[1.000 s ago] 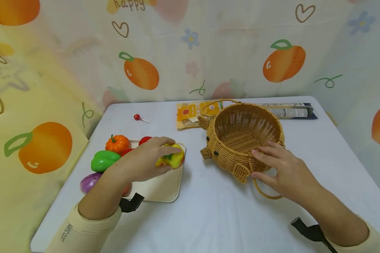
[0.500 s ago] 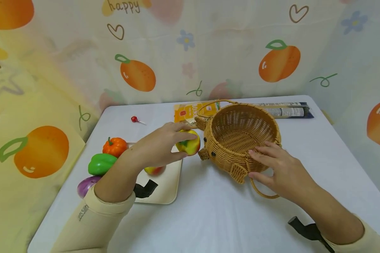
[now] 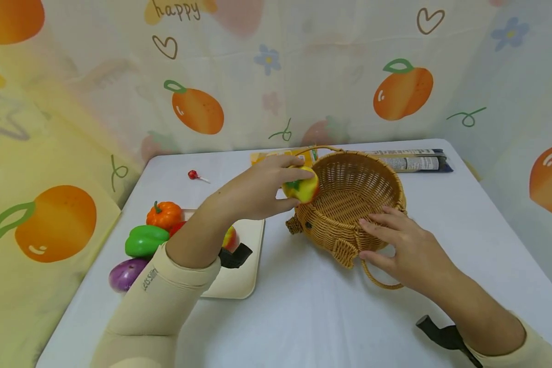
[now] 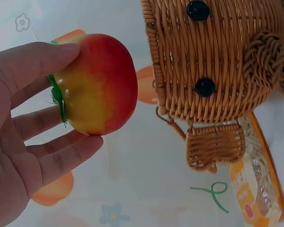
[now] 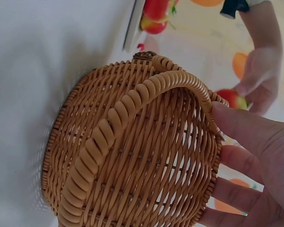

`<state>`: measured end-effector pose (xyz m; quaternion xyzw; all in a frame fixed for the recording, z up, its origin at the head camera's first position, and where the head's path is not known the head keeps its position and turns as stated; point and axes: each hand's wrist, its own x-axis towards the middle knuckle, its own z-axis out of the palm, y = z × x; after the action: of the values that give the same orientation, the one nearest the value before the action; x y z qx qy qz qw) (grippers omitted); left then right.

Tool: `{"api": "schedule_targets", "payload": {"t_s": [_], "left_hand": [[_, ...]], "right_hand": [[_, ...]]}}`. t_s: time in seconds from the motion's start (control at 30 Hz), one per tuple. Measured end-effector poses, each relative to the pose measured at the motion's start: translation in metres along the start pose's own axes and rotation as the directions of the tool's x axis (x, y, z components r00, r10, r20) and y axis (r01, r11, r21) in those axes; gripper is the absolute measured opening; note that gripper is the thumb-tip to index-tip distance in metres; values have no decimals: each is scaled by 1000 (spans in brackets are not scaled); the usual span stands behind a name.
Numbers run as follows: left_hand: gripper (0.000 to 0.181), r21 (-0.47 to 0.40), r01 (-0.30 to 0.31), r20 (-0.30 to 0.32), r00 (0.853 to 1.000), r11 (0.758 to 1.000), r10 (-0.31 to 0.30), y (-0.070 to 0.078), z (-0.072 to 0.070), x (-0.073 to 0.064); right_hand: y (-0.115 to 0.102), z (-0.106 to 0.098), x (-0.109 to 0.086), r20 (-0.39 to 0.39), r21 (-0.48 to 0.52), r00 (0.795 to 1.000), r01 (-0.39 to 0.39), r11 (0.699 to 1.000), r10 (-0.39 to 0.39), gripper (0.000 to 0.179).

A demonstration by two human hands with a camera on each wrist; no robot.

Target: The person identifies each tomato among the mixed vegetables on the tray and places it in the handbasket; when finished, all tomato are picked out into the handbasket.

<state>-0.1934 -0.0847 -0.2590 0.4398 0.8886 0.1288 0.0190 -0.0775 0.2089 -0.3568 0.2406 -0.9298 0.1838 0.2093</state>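
My left hand grips a red-and-yellow toy fruit with a green leafy calyx, thumb on one side and fingers on the other. In the head view it overlaps the near-left rim of a round wicker basket with an animal face. The left wrist view shows the fruit apart from the basket's black-eyed side. My right hand holds the basket's right rim, its thumb by the rope-like handle and its fingertips hidden behind the rim.
A cream tray holds red and yellow toy fruit, partly behind the left arm. Along its left lie an orange pumpkin, a green pepper and a purple eggplant. Farther back are a lollipop and a dark long packet.
My left hand has lifted the toy fruit off the tray area and carried it right and away from me to the basket's rim. My right hand stays at the basket.
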Motion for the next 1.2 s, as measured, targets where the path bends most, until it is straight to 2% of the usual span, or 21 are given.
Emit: {"api": "schedule_targets", "payload": {"t_s": [0.17, 0.4, 0.57, 0.73, 0.93, 1.2], "left_hand": [[47, 6, -48, -17, 999, 999, 48, 4, 4, 18], [51, 10, -47, 45, 998, 999, 47, 11, 19, 42], [50, 18, -46, 90, 995, 999, 44, 13, 33, 53], [49, 19, -22, 139, 990, 1000, 19, 12, 42, 57], [51, 11, -25, 148, 989, 1000, 23, 11, 45, 56], [65, 20, 23, 162, 987, 1000, -26, 10, 44, 50]], "right_hand": [[-2, 1, 1, -14, 2, 1000, 9, 1000, -9, 63], [-2, 2, 0, -24, 3, 999, 21, 1000, -21, 63], [-2, 2, 1, -40, 3, 998, 38, 999, -38, 64], [-2, 3, 1, -29, 2, 999, 33, 999, -33, 64], [-1, 3, 0, -25, 3, 999, 26, 1000, -25, 63], [0, 2, -1, -23, -8, 1000, 20, 1000, -20, 62]]}}
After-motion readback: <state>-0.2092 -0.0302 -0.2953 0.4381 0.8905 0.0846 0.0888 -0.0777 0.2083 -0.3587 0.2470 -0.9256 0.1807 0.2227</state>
